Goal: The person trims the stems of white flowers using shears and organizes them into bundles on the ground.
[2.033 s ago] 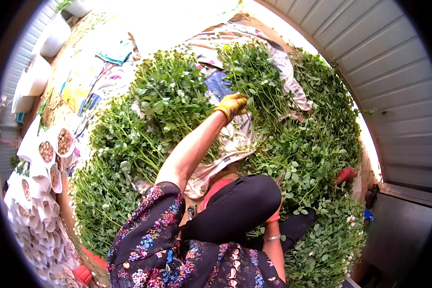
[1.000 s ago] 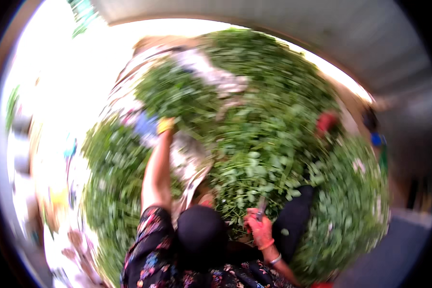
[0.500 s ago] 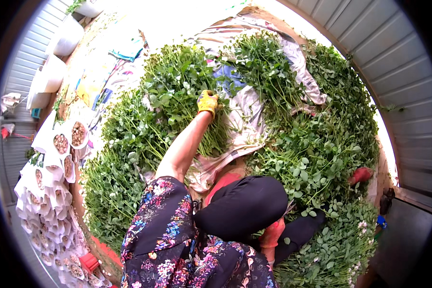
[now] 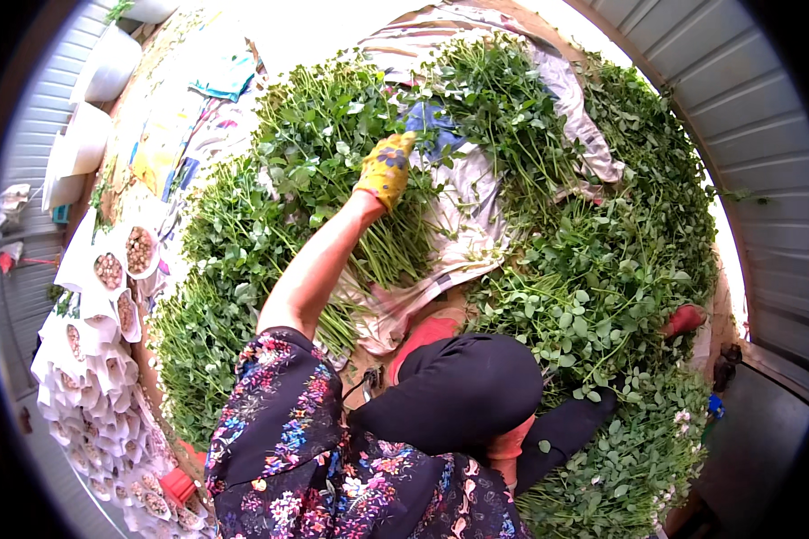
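Observation:
My left hand (image 4: 387, 171), in a yellow glove with a purple flower on its back, reaches over the edge of a pile of leafy green stems (image 4: 310, 135). Its fingers look curled together at the leaves. Their tips are hidden, so I cannot make out what they hold. Bare stem ends (image 4: 395, 247) lie below the wrist, pointing toward a pale cloth (image 4: 463, 211). Beside my bent knee a red-orange glove-like cover (image 4: 512, 438) shows, with bare skin below it. It may be my right hand; no fingers show.
More leafy stems (image 4: 602, 269) are heaped on my right, around a red shoe-like thing (image 4: 685, 321). White paper-wrapped flower bunches (image 4: 90, 386) stand in rows at the left. White buckets (image 4: 85, 139) line the left wall. A grey corrugated wall (image 4: 719, 99) curves along the right.
My left hand has turned, showing more of the glove's flowered back, and its forearm has swung slightly left. The whole view has shifted a little. The leaf piles look much the same.

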The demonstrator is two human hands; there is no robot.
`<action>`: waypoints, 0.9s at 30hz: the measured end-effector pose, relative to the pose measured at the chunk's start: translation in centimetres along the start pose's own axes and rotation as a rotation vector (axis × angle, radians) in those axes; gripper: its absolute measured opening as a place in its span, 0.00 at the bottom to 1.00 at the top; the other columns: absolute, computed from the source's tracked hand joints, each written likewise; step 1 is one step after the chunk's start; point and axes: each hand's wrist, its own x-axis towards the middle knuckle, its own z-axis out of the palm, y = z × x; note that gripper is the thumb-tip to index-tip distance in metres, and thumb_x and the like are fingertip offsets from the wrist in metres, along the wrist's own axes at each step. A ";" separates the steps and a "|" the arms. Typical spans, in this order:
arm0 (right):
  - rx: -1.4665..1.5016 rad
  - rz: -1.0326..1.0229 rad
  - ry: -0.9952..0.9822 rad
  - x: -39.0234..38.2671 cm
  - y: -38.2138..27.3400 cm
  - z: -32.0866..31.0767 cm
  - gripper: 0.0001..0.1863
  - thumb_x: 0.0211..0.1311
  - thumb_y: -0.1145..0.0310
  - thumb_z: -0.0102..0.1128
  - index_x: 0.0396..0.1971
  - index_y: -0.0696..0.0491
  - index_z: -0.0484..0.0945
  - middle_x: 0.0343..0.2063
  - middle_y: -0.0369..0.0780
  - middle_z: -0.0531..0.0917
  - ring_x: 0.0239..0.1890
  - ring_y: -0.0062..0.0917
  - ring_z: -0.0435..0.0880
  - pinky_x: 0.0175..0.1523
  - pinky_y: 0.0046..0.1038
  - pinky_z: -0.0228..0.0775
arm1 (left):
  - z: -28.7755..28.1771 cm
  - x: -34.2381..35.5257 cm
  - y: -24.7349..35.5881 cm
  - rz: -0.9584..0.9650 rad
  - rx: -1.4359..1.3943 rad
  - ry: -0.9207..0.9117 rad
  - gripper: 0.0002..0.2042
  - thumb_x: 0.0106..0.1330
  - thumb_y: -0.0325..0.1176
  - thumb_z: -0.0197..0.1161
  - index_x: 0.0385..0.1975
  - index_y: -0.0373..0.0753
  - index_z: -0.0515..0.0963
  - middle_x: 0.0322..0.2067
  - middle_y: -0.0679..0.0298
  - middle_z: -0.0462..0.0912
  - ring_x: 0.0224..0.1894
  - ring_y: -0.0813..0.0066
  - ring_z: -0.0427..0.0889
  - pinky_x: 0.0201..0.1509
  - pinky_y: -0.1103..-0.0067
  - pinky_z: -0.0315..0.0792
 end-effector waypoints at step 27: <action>0.681 0.552 0.007 2.1 -2.9 2.1 0.15 0.62 0.69 0.50 0.45 0.61 0.72 0.30 0.36 0.77 0.31 0.19 0.74 0.40 0.22 0.68 | 6.7 6.1 -6.9 0.460 0.342 -0.756 0.17 0.51 0.30 0.54 0.44 0.40 0.75 0.44 0.56 0.78 0.47 0.60 0.77 0.56 0.73 0.68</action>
